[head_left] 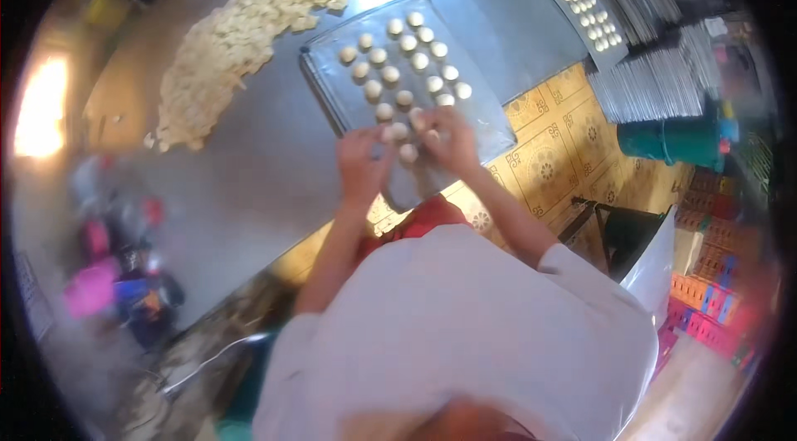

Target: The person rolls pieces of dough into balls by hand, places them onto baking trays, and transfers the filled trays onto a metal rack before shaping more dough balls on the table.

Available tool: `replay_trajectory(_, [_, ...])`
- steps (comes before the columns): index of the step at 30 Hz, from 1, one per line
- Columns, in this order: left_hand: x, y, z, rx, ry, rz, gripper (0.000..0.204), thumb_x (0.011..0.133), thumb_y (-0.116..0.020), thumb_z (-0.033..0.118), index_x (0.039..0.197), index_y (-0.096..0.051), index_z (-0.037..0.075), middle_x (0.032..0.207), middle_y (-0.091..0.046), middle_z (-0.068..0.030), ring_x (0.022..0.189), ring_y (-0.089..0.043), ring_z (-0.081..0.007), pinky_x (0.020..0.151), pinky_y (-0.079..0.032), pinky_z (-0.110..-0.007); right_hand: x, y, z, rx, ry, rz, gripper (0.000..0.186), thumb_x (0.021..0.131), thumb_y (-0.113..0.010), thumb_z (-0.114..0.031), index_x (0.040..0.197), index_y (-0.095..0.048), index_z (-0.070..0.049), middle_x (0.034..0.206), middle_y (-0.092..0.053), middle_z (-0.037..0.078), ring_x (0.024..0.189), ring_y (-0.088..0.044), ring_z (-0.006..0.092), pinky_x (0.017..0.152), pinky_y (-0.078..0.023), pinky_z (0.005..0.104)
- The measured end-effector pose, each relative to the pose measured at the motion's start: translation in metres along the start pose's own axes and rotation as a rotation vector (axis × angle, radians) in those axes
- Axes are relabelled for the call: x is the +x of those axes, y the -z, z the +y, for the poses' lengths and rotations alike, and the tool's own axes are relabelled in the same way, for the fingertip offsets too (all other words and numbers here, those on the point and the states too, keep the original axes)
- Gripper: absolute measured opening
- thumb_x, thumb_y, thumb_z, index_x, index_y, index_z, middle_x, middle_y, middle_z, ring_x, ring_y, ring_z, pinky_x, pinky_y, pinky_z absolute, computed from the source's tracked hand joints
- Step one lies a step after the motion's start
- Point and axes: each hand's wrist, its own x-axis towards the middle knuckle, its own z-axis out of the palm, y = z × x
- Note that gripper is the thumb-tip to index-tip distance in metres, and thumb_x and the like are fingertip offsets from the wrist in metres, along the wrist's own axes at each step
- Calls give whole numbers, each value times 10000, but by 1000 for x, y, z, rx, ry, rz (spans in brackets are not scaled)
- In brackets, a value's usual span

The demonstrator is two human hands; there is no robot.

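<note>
A metal baking tray [332, 80] lies on the table in front of me, with rows of small round pale dough balls [390, 73] on it. Over its near end, my left hand [364, 165] has its fingers closed at a dough ball [387, 134]. Beside it, my right hand [451, 141] is curled with thumb and fingers pinched around another ball [432, 136]. Both hands are slightly blurred, and the fingers partly cover what they grip. More balls sit between the two hands.
A long heap of cut dough pieces [249, 22] spreads over the metal table [249, 192] at far left. Another tray of balls [614, 47] lies at far right, by stacked metal trays [647, 80] above a green tub [668, 141]. Colourful crates [706, 292] stand at right.
</note>
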Motion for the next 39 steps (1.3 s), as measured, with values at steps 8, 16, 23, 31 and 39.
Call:
replay_trajectory(8, [16, -135, 103, 353, -22, -166, 295, 767, -844, 293, 1018, -769, 158, 1008, -711, 8, 1019, -593, -244, 892, -408, -409, 0, 108, 115, -54, -59, -90, 318, 833, -800, -116, 1146, -743, -94, 1130, -692, 129, 1005, -678, 325, 862, -568, 380])
replay_trajectory(16, [-38, -59, 29, 578, 676, 109, 256, 934, -686, 235, 1088, -716, 33, 1046, -718, -171, 999, -671, -398, 878, -508, -488, 7, 180, 156, -160, -294, -145, 294, 866, -779, -308, 971, -753, -34, 901, -723, 131, 868, -702, 295, 758, -549, 388])
replay_trajectory(23, [-53, -55, 34, 642, 788, 55, 331, 990, -544, 305, 1030, -715, 25, 967, -711, -250, 903, -668, -463, 798, -510, -519, 7, 182, 191, 194, -534, -458, 355, 888, -768, -368, 824, -753, -19, 714, -721, 113, 662, -695, 217, 646, -537, 375])
replay_trajectory(31, [-79, -55, -5, 129, 956, 114, 448, 1072, -469, 320, 1099, -701, -62, 982, -716, -248, 863, -668, -351, 818, -510, -457, 31, 221, 141, 142, -505, -382, 353, 937, -719, -368, 888, -741, -19, 769, -699, 174, 726, -688, 300, 684, -524, 415])
replay_trajectory(39, [-7, -154, 72, 412, 457, 180, 394, 1091, -468, 271, 1177, -673, -55, 1104, -719, -206, 973, -652, -298, 883, -499, -454, 42, 283, 229, 11, -484, -102, 218, 900, -672, -222, 992, -773, -52, 829, -736, 173, 759, -714, 310, 716, -549, 421])
